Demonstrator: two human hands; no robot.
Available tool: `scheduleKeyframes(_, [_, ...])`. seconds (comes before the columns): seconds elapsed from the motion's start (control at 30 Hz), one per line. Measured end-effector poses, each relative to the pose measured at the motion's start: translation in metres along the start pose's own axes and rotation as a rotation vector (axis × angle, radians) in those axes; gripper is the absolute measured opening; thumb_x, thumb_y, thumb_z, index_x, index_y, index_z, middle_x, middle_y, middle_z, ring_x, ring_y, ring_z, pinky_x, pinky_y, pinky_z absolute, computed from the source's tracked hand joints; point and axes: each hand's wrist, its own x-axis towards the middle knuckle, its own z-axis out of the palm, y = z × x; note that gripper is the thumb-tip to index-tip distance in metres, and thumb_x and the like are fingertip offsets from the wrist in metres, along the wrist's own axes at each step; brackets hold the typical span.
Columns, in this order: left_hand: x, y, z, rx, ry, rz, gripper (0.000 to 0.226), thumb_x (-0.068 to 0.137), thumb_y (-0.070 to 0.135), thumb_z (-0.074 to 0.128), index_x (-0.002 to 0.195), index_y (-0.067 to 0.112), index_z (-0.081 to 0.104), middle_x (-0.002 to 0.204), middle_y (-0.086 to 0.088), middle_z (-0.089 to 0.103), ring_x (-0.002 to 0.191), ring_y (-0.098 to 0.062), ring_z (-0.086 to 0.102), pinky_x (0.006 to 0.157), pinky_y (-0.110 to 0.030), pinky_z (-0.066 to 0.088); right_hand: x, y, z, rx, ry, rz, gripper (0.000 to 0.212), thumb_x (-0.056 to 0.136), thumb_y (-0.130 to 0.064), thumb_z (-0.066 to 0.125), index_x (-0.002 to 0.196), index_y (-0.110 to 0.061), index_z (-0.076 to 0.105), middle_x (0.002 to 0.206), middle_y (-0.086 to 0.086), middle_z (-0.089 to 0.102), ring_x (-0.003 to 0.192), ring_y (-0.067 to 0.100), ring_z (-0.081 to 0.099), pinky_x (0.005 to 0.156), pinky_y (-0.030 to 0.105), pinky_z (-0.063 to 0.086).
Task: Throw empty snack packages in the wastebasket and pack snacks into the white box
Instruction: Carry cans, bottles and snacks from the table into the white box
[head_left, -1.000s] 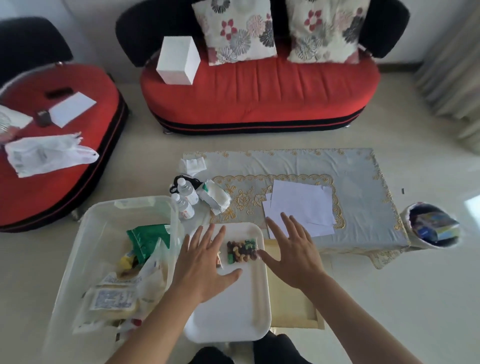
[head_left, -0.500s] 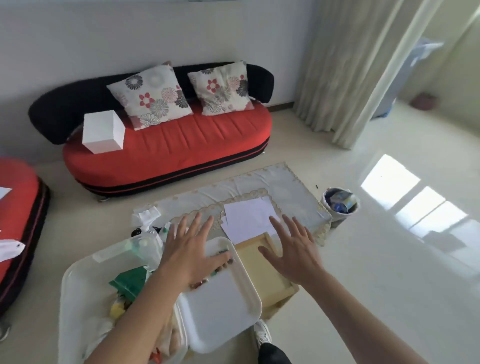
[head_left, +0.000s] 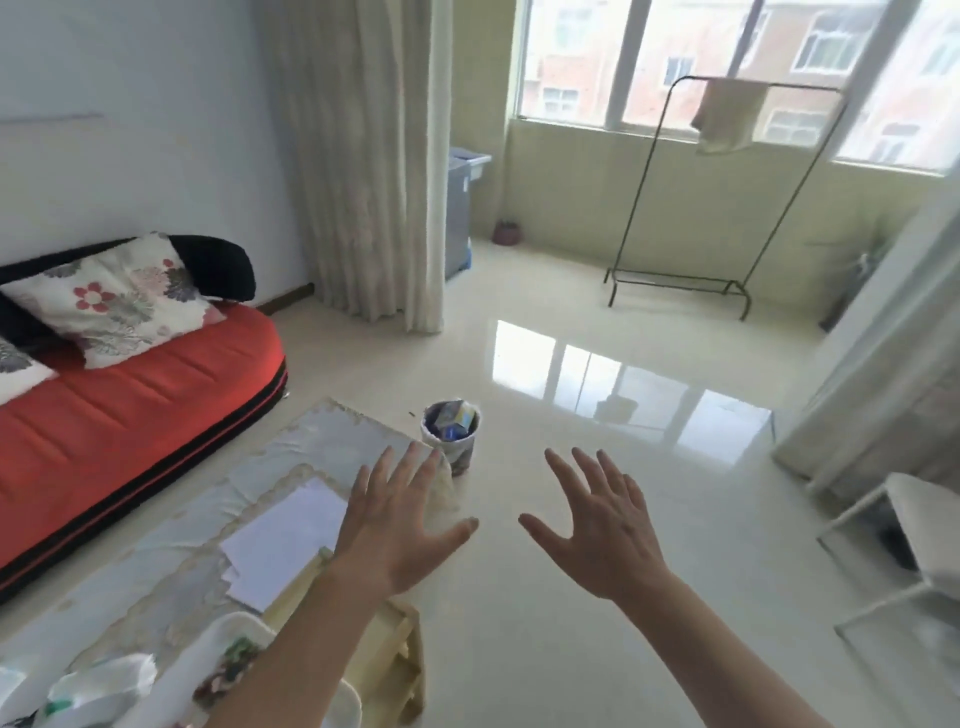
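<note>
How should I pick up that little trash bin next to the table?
Probably hold the wastebasket round its wall from the right, over open floor: it stands upright, the table crowds its left, and packages fill its top.

Brightness: we see a bright, daylit room.
Source: daylight comes through the window (head_left: 675, 67) at upper right.
Glare: we note pale window reflections on the glossy floor (head_left: 613, 379).
Shadows: soft and faint.
Blur: we find the left hand (head_left: 400, 525) and right hand (head_left: 597, 525) soft-edged, the lower left corner smeared.
Distortion: the window's uprights lean near the edge.
</note>
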Motion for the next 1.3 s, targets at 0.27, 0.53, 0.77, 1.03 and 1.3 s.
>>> scheduleKeyframes(0.27, [0.069,0.162,0.049,0.082,-0.093,0.314,0.098,0.083,0.087,0.034,0.161,0.041,-0.005,0.170,0.008,-0.012,0.156,-0.022,-0.016,0.126,-0.047,-0.009,-0.058,0.163,-0.046,0.001,0.036,0.365,0.085,0.085,-0.084,0.025,0.158,-0.043,0.007,0.168,-0.002,0.011,0.156,0.024,-0.002,0.125,0.048,0.004])
scheduleKeyframes(0.53, [0.092,0.368,0.117,0.049,-0.199,0.542,0.098,0.086,0.083,0.039,0.160,0.042,-0.010,0.169,0.009,-0.018,0.155,-0.019,-0.022,0.125,-0.046,-0.014,-0.131,0.340,-0.090,0.052,0.112,0.641,0.093,0.076,-0.088,0.012,0.157,-0.041,0.015,0.163,-0.004,0.027,0.151,0.022,0.020,0.121,0.045,0.021])
scheduleKeyframes(0.77, [0.100,0.540,0.167,-0.042,-0.183,0.698,0.097,0.085,0.084,0.037,0.160,0.042,-0.010,0.170,0.010,-0.014,0.156,-0.018,-0.018,0.126,-0.043,-0.010,-0.194,0.478,-0.132,0.052,0.140,0.770,0.100,0.072,-0.094,0.010,0.156,-0.040,0.015,0.160,-0.003,0.030,0.150,0.021,0.020,0.121,0.039,0.020])
scheduleKeyframes(1.03, [0.117,0.674,0.212,-0.050,-0.228,0.861,0.096,0.084,0.085,0.035,0.160,0.044,-0.008,0.169,0.013,-0.013,0.156,-0.016,-0.016,0.127,-0.040,-0.009,-0.241,0.585,-0.152,0.215,0.304,0.910,0.101,0.072,-0.094,0.017,0.157,-0.041,0.018,0.163,-0.009,0.025,0.150,0.012,0.019,0.120,0.033,0.021])
scheduleKeyframes(1.3, [0.181,0.773,0.280,-0.049,-0.278,0.950,0.102,0.073,0.090,0.029,0.158,0.047,-0.007,0.169,0.013,-0.011,0.157,-0.016,-0.013,0.126,-0.039,-0.005,-0.235,0.673,-0.138,0.249,0.322,1.067,0.080,0.085,-0.075,0.038,0.155,-0.047,0.012,0.163,-0.011,0.022,0.149,0.008,0.019,0.115,0.023,0.022])
